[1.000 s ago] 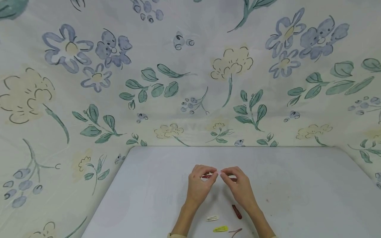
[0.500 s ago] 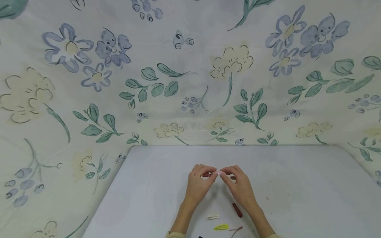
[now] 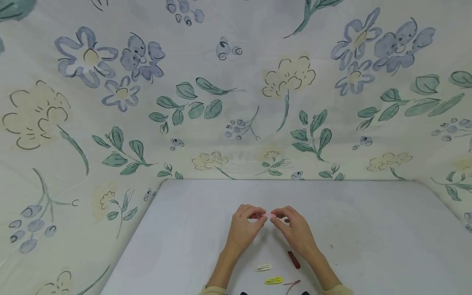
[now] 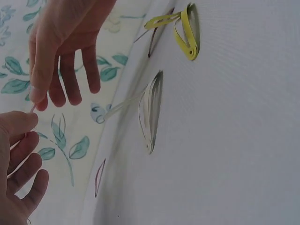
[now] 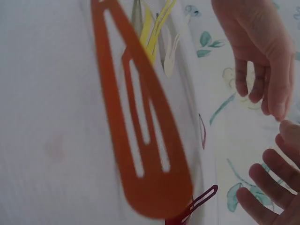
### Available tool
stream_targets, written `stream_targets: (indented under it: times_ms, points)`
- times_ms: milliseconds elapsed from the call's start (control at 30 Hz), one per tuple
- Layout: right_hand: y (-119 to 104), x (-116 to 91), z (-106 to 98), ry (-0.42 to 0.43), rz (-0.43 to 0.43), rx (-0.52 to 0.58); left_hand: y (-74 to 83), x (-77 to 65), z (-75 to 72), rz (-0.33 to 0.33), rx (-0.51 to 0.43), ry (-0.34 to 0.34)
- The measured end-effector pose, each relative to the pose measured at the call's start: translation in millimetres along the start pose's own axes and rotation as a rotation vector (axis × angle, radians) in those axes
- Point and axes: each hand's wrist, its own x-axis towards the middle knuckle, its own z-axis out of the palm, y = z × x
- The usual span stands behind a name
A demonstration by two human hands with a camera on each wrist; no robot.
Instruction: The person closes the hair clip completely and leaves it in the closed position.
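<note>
My left hand point(image 3: 243, 229) and right hand point(image 3: 296, 231) meet over the middle of the table, thumb and fingers of each pinching a small pink hair clip point(image 3: 268, 215). Fingertips cover most of that clip. In the left wrist view, the lower left hand point(image 4: 23, 161) and upper right hand point(image 4: 65, 51) keep their other fingers loosely bent. Beside my right forearm lies a reddish-brown snap clip point(image 3: 293, 260), large and orange-looking in the right wrist view point(image 5: 157, 192). Behind the left fingers a dark red clip point(image 3: 255, 216) partly shows.
Nearer me lie a white snap clip point(image 3: 263, 268), a yellow snap clip point(image 3: 274, 280) and a thin brownish clip point(image 3: 293, 283); the white and yellow ones stand unsnapped. Another dark red clip point(image 5: 202, 201) lies on the table's far side. A floral cloth point(image 3: 236, 102) hangs behind the white table point(image 3: 177, 233).
More of the pink clip now shows between the fingertips. Both hands have shifted only slightly; the clips on the table have stayed in place.
</note>
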Motion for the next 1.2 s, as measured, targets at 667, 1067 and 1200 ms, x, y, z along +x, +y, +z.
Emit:
stream_targets:
  times_ms: [667, 1067, 1200]
  points:
    - [-1, 24, 9, -0.149, -0.181, -0.407, -7.6, 15.0, -22.0, -0.019, 0.295, -0.216]
    - [2, 28, 24, -0.256, -0.190, -0.514, -20.8, 12.5, -19.2, -0.149, 0.351, -0.321]
    - [2, 29, 27, -0.282, -0.193, -0.518, -24.2, 11.0, -18.3, -0.140, 0.384, -0.328]
